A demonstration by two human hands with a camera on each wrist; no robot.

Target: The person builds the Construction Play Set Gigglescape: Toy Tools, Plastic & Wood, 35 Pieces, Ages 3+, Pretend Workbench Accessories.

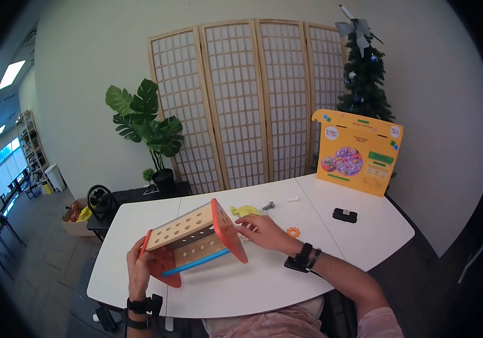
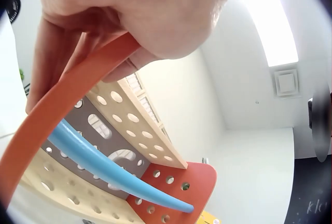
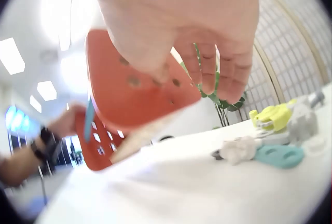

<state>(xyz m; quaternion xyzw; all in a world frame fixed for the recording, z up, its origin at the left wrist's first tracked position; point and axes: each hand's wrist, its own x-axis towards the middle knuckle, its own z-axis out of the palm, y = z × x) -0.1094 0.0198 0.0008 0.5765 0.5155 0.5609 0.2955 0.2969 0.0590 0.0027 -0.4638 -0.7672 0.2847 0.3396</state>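
A toy frame with perforated wooden boards (image 1: 182, 226), red end panels (image 1: 227, 230) and a blue rod (image 1: 196, 263) is tilted above the white table. My left hand (image 1: 138, 270) grips the edge of its left end panel; in the left wrist view the fingers of that hand (image 2: 124, 16) curl over the red edge (image 2: 67, 94). My right hand (image 1: 267, 232) is at the outer face of the right end panel, with its fingers extended in the right wrist view (image 3: 192, 32). Whether its fingertips touch the panel is unclear.
Behind my right hand lie a yellow-green piece (image 1: 247, 210), a grey bolt (image 1: 268, 205) and a white bolt (image 1: 292, 199). An orange gear (image 1: 293, 231) is to its right. Farther right are a black case (image 1: 344, 215) and a yellow box (image 1: 360, 152).
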